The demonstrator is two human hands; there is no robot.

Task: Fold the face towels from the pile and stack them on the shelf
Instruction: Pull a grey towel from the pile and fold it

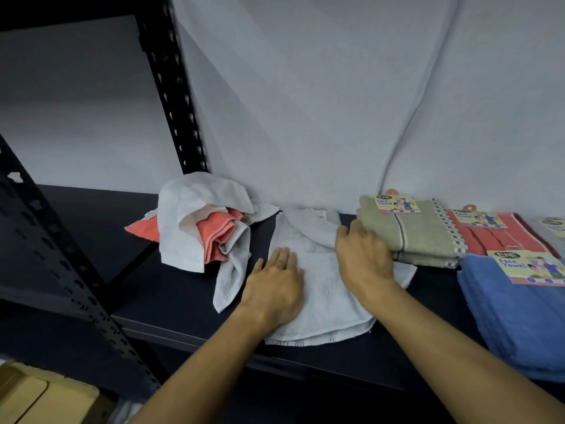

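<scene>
The grey towel (318, 289) lies on the shelf (171, 304) between pile (201, 221) and stack (409, 231). Left hand (275, 286) presses flat; right hand (363, 255) pinches its far fold (I think). Best square the edges before creasing.

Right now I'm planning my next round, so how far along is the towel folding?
Done: olive towels, red towels and blue towels lie folded on the shelf. In hand: left hand and right hand rest on a light grey towel. Left: the crumpled pile.
</scene>
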